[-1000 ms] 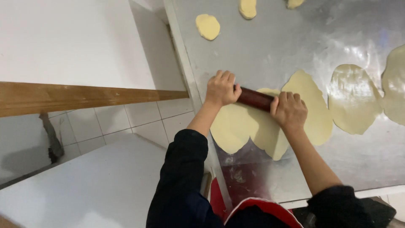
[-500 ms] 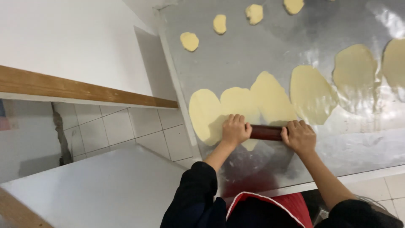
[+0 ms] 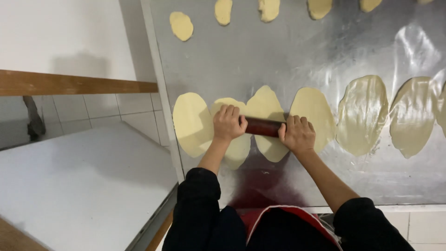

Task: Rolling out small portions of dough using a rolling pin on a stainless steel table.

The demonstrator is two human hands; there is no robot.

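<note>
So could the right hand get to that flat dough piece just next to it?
Probably yes. The right hand grips the end of the rolling pin, and the flat dough piece lies right beside it on the metal table, with nothing between them. It would have to let go of the pin first.

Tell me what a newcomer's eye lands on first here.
Both hands, the left hand and right hand, grip a dark red rolling pin over overlapping flattened dough ovals on a steel worktop. Small dough pieces line its far edge.
</note>
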